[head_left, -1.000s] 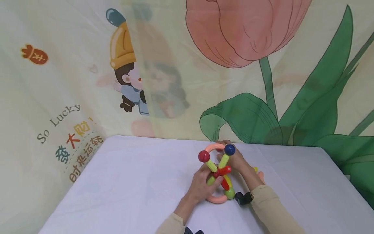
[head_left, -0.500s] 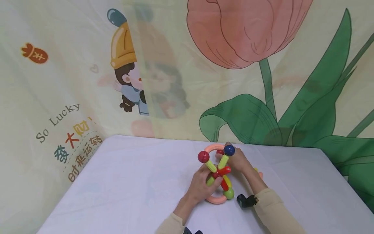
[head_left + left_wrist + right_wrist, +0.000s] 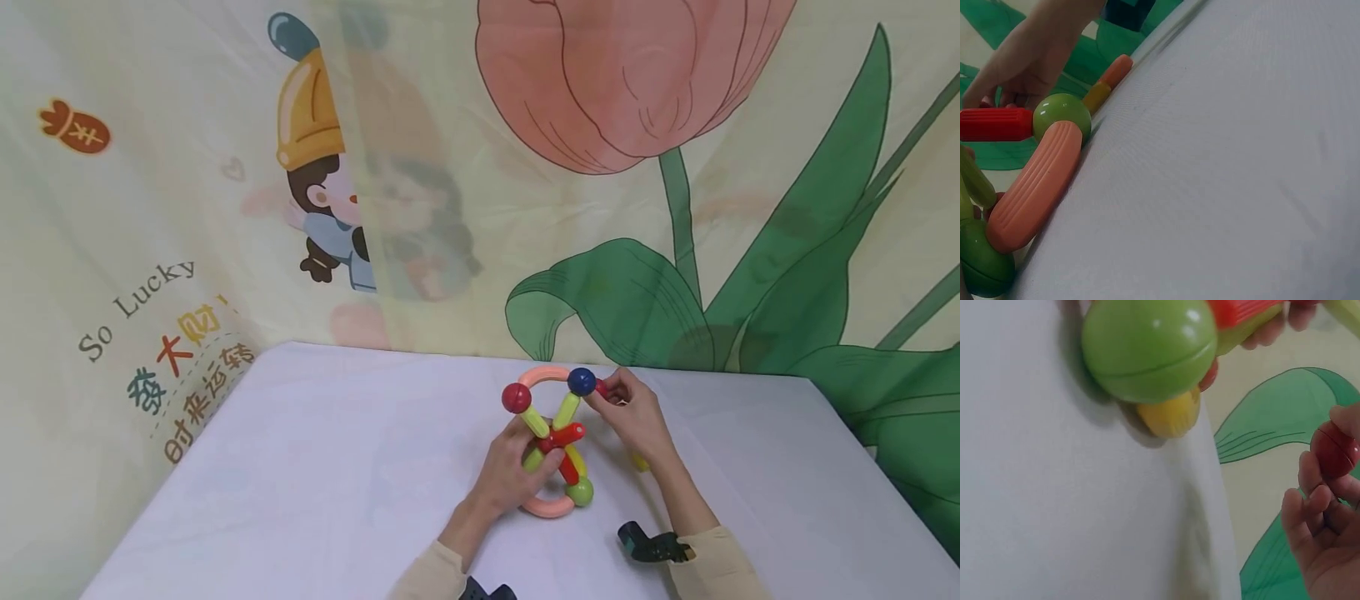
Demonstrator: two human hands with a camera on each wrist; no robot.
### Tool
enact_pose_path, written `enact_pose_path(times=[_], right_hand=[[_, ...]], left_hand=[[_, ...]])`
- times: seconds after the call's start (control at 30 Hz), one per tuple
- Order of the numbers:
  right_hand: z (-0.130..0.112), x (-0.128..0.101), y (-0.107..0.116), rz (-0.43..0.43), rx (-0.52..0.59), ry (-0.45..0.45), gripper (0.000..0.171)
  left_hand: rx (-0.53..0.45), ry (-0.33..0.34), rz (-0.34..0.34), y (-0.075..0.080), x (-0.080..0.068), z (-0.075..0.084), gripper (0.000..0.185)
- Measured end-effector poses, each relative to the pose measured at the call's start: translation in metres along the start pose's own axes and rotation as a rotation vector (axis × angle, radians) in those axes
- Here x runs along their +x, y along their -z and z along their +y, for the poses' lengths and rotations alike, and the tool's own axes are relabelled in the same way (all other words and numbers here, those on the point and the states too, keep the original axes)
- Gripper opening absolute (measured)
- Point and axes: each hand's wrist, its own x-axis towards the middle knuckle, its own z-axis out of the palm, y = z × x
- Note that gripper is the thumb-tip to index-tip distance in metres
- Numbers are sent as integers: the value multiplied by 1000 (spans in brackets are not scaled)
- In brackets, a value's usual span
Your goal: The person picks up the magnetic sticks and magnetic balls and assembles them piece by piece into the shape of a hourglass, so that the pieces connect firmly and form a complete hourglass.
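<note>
The toy frame (image 3: 553, 442) of balls and sticks stands on the white table (image 3: 337, 467), right of its middle and near the back edge by the printed curtain (image 3: 675, 208). I'd say the build is well along: a red ball (image 3: 516, 397) and a blue ball (image 3: 581, 381) top two yellow-green sticks, a red stick (image 3: 562, 436) crosses them at the centre, a green ball (image 3: 580, 492) sits at the foot, and peach arcs close it above and below.

On the left of the frame, the left hand (image 3: 517, 467) has its fingers curled round the crossing sticks, steadying the whole thing.

On the right, the right hand (image 3: 633, 417) pinches a small red ball (image 3: 1334, 450) in its fingertips just beside the blue ball; by my reading it isn't joined on yet, so that piece is left to do. Behind that hand, a yellow and peach stick (image 3: 1107, 84) lies loose on the table near the frame.

No box, tray or other container shows anywhere.
</note>
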Motion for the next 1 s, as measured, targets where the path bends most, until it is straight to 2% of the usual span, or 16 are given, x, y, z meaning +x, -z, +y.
enact_pose_path(times=[0.3,0.63,1.0], right_hand=[[-4,-19,9,41,53,-69,46],[-9,-31,14,64,82,-73,39],[-15,-42,19,74,90,9,34]], left_hand=[[-6,4,6,1,0,1,32],[7,7,2,1,-1,3,31],[19,-7,15,0,2,1,30]])
